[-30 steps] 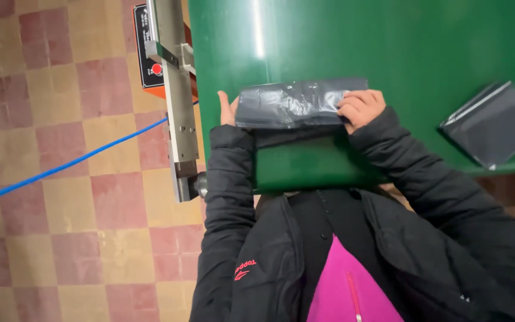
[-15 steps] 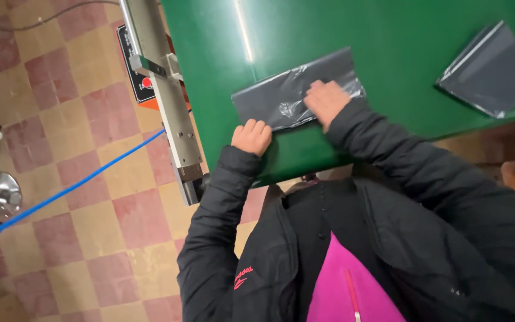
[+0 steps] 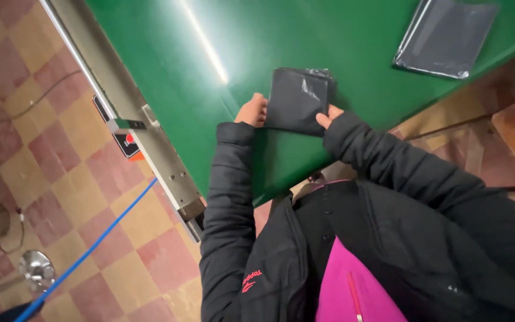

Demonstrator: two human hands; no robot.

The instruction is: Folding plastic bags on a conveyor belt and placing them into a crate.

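Left hand (image 3: pixel 253 111) and right hand (image 3: pixel 328 115) both pinch a folded dark plastic bag (image 3: pixel 298 100) on the green table (image 3: pixel 168 71); another flat dark bag (image 3: pixel 445 37) lies well apart at 2 o'clock.

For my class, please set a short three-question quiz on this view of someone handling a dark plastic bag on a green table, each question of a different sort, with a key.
1. True or false: the folded dark bag lies on the green table.
2. Which hands touch the folded dark bag? A) left hand only B) right hand only C) both
3. Fill in: a second, flat dark bag lies near the table's far ____ corner.

Key
1. True.
2. C: the left hand is at its left edge, the right hand at its near right corner.
3. Right.
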